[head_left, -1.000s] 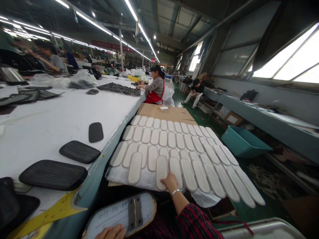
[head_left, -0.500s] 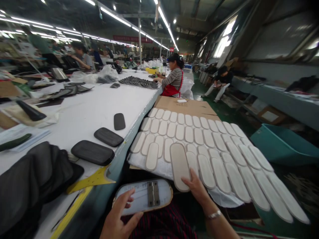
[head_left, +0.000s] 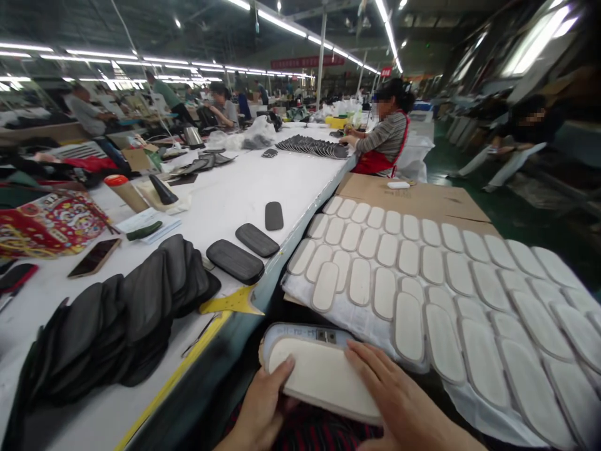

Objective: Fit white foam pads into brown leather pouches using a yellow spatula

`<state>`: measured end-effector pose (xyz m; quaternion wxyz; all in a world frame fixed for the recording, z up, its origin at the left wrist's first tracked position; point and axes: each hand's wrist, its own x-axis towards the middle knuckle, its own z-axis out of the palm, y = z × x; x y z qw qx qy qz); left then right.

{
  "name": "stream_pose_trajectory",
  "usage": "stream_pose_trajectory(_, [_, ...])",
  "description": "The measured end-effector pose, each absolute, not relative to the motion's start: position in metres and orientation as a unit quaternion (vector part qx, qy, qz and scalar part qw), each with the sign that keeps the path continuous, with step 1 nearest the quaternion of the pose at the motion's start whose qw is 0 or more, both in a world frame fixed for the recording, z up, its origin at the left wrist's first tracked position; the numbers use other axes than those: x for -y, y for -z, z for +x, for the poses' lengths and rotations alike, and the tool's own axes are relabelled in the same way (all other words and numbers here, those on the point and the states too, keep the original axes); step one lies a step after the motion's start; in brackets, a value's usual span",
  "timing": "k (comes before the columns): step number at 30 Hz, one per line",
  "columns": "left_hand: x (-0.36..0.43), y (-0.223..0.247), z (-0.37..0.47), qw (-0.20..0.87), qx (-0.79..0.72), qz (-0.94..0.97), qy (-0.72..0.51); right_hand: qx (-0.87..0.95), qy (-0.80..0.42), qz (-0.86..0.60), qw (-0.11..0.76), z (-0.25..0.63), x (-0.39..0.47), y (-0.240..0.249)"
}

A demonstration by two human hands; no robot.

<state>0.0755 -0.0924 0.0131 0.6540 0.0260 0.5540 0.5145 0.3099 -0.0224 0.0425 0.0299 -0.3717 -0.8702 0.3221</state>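
Note:
A cream oval pad (head_left: 323,378) with a grey edge lies over a pale hinged board (head_left: 288,332) at my lap. Only the board's far rim and part of its metal hinge (head_left: 325,336) show. My left hand (head_left: 270,394) grips the pad's left end, thumb on top and fingers underneath. At the other end, my right hand (head_left: 394,391) holds the pad with its fingers laid over the top; its thumb is partly out of sight. Beyond my hands, rows of similar cream pads (head_left: 409,326) lie on a white sheet.
On the white table (head_left: 225,207) to the left are dark oval pads (head_left: 235,260), a stack of black pieces (head_left: 141,313), a yellow template (head_left: 232,300) and a phone (head_left: 94,258). A co-worker in a red apron (head_left: 382,134) works at its far side. Cardboard (head_left: 417,199) lies behind the cream pads.
My right hand has brought the cream pad from the rows down onto the hinged board. My left hand has taken hold of its left end. The view has swung left.

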Motion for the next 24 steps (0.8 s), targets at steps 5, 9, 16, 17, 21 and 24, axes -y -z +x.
stream_pose_trajectory(5, [0.099,-0.008,0.03,0.6,-0.589,0.226,-0.492,0.87,-0.309,-0.377,0.079,0.312,0.007,-0.02])
stream_pose_trajectory(9, [0.102,0.018,-0.007,0.371,-0.74,0.266,-0.494,0.865,-0.337,-0.363,0.081,0.301,-0.01,-0.019])
stream_pose_trajectory(16, [0.094,0.034,0.023,0.469,-0.688,0.285,-0.475,0.903,-0.25,-0.339,0.086,0.267,-0.013,-0.018])
stream_pose_trajectory(17, [0.091,0.032,0.027,0.469,-0.692,0.282,-0.471,0.908,-0.238,-0.335,0.084,0.267,-0.013,-0.016])
stream_pose_trajectory(21, [0.085,0.031,0.03,0.459,-0.708,0.256,-0.471,0.921,-0.207,-0.321,0.075,0.271,-0.014,-0.006])
stream_pose_trajectory(24, [0.085,0.034,0.028,0.457,-0.708,0.242,-0.481,0.924,-0.202,-0.317,0.072,0.271,-0.013,-0.003])
